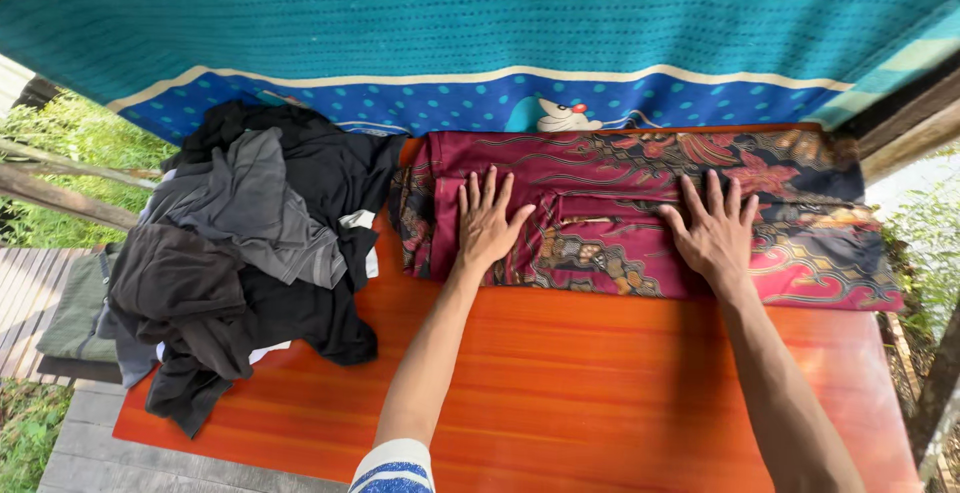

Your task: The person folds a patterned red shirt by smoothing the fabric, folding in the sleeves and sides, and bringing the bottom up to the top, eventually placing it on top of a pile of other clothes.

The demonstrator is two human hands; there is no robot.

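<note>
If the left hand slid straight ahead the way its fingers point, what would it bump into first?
The left hand lies flat on the patterned maroon cloth. Sliding ahead, it would probably cross the rest of that cloth, then meet the blue dotted hanging fabric behind the table, though depth is hard to judge.

A table (560,393) fills the middle of the view. On it, at about 2 o'clock from its centre, a folded cloth (640,208) lies along the far edge. The left hand (487,223) rests flat on the cloth's 9 o'clock end; the right hand (715,233) rests flat on it toward 3 o'clock, the two well apart. At 9 to 10 o'clock on the table sits a pile of clothes (250,243), just beside the cloth and spilling over the table's 9 o'clock edge. Behind both, at 12 o'clock, a hanging sheet (500,33) spans the view. A wooden rail (60,198) runs at 9 o'clock, beyond the pile.
</note>
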